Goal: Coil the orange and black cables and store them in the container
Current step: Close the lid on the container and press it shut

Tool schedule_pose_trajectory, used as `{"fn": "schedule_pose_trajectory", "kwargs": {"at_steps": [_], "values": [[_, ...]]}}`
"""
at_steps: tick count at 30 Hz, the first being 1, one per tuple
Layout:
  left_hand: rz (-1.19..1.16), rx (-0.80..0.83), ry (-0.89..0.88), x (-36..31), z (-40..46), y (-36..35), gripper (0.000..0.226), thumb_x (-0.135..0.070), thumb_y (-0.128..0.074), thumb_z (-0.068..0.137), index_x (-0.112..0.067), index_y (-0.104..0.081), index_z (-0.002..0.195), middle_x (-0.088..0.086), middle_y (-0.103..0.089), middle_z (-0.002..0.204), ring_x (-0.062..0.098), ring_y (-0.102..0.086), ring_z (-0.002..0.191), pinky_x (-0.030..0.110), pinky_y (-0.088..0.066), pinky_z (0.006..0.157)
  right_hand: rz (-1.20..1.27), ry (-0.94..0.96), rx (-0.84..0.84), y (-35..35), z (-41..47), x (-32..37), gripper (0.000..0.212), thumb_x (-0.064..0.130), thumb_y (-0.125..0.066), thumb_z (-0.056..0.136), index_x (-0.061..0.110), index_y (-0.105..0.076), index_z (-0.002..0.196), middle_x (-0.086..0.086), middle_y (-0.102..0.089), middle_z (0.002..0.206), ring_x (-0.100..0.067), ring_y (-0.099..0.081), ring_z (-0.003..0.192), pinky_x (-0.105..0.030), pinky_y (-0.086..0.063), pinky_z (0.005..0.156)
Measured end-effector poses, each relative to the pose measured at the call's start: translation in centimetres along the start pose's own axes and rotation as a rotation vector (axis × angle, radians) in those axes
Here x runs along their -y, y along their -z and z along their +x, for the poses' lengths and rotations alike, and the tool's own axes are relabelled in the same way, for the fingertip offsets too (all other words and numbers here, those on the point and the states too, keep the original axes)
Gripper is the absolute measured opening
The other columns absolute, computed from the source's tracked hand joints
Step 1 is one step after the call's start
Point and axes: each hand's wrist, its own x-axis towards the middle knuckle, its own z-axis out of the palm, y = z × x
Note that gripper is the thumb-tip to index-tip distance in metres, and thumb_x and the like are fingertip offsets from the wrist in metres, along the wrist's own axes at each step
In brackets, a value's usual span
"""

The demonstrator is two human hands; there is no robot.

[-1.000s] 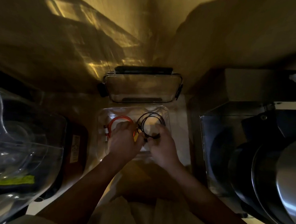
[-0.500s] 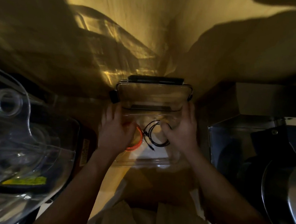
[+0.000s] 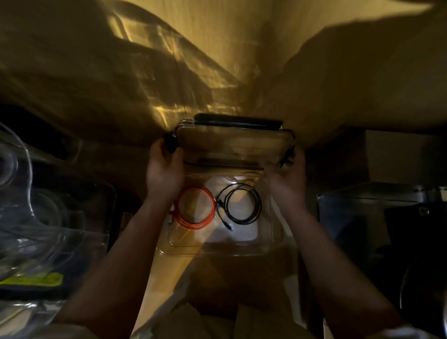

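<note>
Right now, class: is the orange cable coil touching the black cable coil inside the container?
Apart. The head view shows the orange cable and the black cable side by side, with a strip of bare container floor between them.

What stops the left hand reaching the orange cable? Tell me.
Probably nothing. The orange cable lies coiled in the open container, right beside the left hand, with the lid raised. That hand grips the lid's edge, so it must let go first.

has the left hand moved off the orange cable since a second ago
Yes. The left hand has gone from the orange cable coil up to the far left corner of the lid, where it takes a grip.
</note>
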Motion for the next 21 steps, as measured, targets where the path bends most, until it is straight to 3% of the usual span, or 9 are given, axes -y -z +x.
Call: {"fn": "schedule_pose_trajectory", "kwargs": {"at_steps": [2,4,5,8,12,14,18,21], "values": [[-0.040,0.017,0.010,-0.3,0.3,-0.1,0.047,-0.032,-0.054,0.095,-0.015,-0.047,0.138,0.010,-0.060,0.130,0.024,-0.057,0.119,0.047,-0.045,0.104,0.040,-0.062,0.017,0.0,0.3,0.0,0.066,0.013,-0.072,0.082,0.030,-0.042,0.138,0.023,-0.055,0.112,0.012,-0.056,0.103,-0.029,-0.050,0.099],[-0.084,0.039,0.008,-0.6,0.4,-0.4,0.041,-0.027,-0.054,0.096,-0.014,-0.051,0.135,0.006,-0.062,0.124,0.021,-0.059,0.115,0.042,-0.046,0.103,0.081,-0.102,0.025,-0.2,0.6,0.0,0.065,0.016,-0.073,0.080,0.034,-0.043,0.135,0.018,-0.056,0.115,-0.008,-0.058,0.115,-0.044,-0.050,0.102],[-0.104,0.043,0.014,-0.7,0.3,-0.4,0.039,-0.026,-0.054,0.096,-0.015,-0.051,0.133,0.005,-0.063,0.122,0.020,-0.059,0.114,0.040,-0.047,0.101,0.095,-0.109,0.028,-0.2,0.7,-0.1,0.063,0.016,-0.072,0.082,0.033,-0.044,0.136,0.017,-0.056,0.116,-0.012,-0.057,0.117,-0.043,-0.048,0.103],[-0.137,0.052,0.021,-0.5,0.5,-0.4,0.040,-0.032,-0.055,0.094,-0.018,-0.053,0.131,0.005,-0.062,0.121,0.019,-0.059,0.112,0.038,-0.049,0.096,0.157,-0.124,0.008,0.1,0.9,0.1,0.053,0.015,-0.065,0.088,0.024,-0.048,0.137,0.008,-0.058,0.121,-0.013,-0.055,0.115,-0.032,-0.047,0.097],[-0.158,0.076,0.034,-0.4,0.4,-0.5,0.037,-0.033,-0.053,0.097,-0.019,-0.054,0.132,0.001,-0.058,0.120,0.013,-0.056,0.108,0.020,-0.044,0.077,0.190,-0.091,-0.036,0.0,1.2,0.0,0.041,0.012,-0.052,0.096,0.019,-0.054,0.136,0.001,-0.063,0.123,-0.014,-0.057,0.113,-0.014,-0.044,0.078],[-0.202,0.072,0.034,-0.5,0.1,-0.7,0.034,-0.032,-0.053,0.097,-0.020,-0.055,0.130,0.001,-0.059,0.119,0.013,-0.057,0.107,0.020,-0.044,0.077,0.212,-0.095,-0.061,0.0,1.1,-0.1,0.039,0.010,-0.050,0.097,0.016,-0.056,0.134,-0.001,-0.064,0.122,-0.012,-0.060,0.110,-0.013,-0.046,0.077],[-0.264,0.045,0.029,-0.8,-0.2,-0.7,0.026,-0.029,-0.054,0.097,-0.023,-0.059,0.122,0.001,-0.062,0.115,0.009,-0.058,0.100,0.015,-0.045,0.072,0.199,-0.037,-0.110,0.4,0.4,-0.4,0.037,0.003,-0.052,0.095,0.011,-0.059,0.130,0.002,-0.067,0.108,0.012,-0.062,0.086,-0.008,-0.048,0.075],[-0.292,0.036,0.018,-1.5,-0.6,-0.4,0.023,-0.028,-0.054,0.097,-0.022,-0.060,0.118,-0.006,-0.061,0.104,0.001,-0.057,0.090,0.006,-0.046,0.063,0.250,-0.020,-0.150,0.8,0.1,-0.5,0.041,-0.003,-0.050,0.092,0.010,-0.060,0.130,0.000,-0.069,0.112,0.012,-0.064,0.088,-0.008,-0.048,0.074]]}}
